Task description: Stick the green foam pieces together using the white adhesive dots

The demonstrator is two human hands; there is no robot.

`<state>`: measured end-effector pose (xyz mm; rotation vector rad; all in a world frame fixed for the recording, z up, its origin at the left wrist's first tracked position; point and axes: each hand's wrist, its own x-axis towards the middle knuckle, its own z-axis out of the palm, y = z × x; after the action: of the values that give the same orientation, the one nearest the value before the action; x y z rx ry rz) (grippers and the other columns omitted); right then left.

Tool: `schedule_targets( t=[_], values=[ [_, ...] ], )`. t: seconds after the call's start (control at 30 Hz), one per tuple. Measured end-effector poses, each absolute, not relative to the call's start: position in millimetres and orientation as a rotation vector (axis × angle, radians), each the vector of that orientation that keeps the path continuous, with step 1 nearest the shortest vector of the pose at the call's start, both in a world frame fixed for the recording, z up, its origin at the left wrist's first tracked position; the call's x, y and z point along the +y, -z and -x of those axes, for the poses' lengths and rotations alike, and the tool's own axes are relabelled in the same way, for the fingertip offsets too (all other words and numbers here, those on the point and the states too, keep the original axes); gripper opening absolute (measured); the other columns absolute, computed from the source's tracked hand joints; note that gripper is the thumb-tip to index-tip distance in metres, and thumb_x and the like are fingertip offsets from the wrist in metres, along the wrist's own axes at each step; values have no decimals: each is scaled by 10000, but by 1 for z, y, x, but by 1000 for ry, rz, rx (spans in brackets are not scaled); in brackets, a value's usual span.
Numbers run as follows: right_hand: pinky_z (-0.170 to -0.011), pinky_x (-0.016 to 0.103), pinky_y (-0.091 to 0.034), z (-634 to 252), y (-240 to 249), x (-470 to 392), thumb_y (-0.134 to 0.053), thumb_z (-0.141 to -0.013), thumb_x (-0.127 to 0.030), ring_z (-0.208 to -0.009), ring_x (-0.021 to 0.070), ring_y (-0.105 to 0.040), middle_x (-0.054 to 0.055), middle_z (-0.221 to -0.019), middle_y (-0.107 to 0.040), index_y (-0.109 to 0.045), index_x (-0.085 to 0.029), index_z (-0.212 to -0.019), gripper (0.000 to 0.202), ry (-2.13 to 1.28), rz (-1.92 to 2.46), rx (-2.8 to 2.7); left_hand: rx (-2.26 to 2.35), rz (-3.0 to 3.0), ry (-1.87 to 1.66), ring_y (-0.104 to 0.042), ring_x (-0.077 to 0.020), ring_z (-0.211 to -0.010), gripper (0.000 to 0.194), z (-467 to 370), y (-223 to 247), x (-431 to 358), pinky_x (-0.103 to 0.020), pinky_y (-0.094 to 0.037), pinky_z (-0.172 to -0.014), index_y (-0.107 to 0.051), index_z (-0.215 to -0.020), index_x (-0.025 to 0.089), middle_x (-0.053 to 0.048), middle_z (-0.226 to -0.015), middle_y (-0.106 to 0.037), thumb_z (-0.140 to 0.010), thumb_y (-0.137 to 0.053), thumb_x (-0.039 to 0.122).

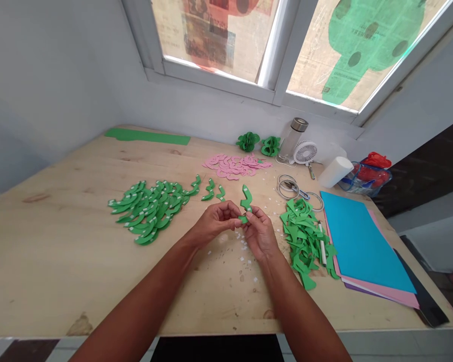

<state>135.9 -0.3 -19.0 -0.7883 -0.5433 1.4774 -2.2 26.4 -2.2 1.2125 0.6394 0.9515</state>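
Between my two hands is a green foam cutout (246,197), a curved wavy piece standing up from my fingertips. My left hand (222,217) pinches its lower end from the left. My right hand (261,230) grips the same piece from the right, thumb and fingers closed. Just beyond my left hand lie a few similar green pieces (208,190) in a row. Further left is a big spread of overlapping green cutouts (151,208) with small pale tabs on them. Tiny white paper scraps (243,259) are scattered under my hands.
Pink cutouts (234,166) lie behind my hands. Green scraps (304,231) with a white pen (322,244), scissors (302,192) and tape rings (287,187) are to the right, beside blue sheets (362,241). A bottle (292,138) and small fan (305,152) stand at the wall.
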Motion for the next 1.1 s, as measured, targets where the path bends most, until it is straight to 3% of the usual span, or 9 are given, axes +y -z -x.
schedule_targets(
  t=[0.13, 0.23, 1.1],
  values=[
    [-580, 218, -469, -137, 22, 2, -741, -629, -228, -653, 110, -573, -5, -765, -644, -627, -197, -777, 190, -1416, 813, -538, 648, -1265, -954, -603, -145, -755, 299, -1, 4, 26, -273, -486, -717, -632, -896, 164, -29, -819, -638, -641, -765, 246],
    [-577, 231, -470, -138, 23, 2, -736, -633, -250, -659, 123, -581, 3, -769, -652, -624, -199, -781, 193, -1394, 841, -554, 668, -1315, -959, -615, -165, -781, 282, -2, 5, 25, -298, -495, -749, -646, -885, 161, -46, -841, -654, -646, -760, 258],
    [-629, 216, -459, -137, 22, 2, -734, -651, -211, -653, 93, -574, -25, -741, -637, -638, -199, -790, 169, -1393, 753, -546, 642, -1321, -1032, -616, -156, -765, 176, -1, 8, 27, -285, -490, -755, -668, -824, 144, -49, -803, -674, -693, -730, 244]
  ],
)
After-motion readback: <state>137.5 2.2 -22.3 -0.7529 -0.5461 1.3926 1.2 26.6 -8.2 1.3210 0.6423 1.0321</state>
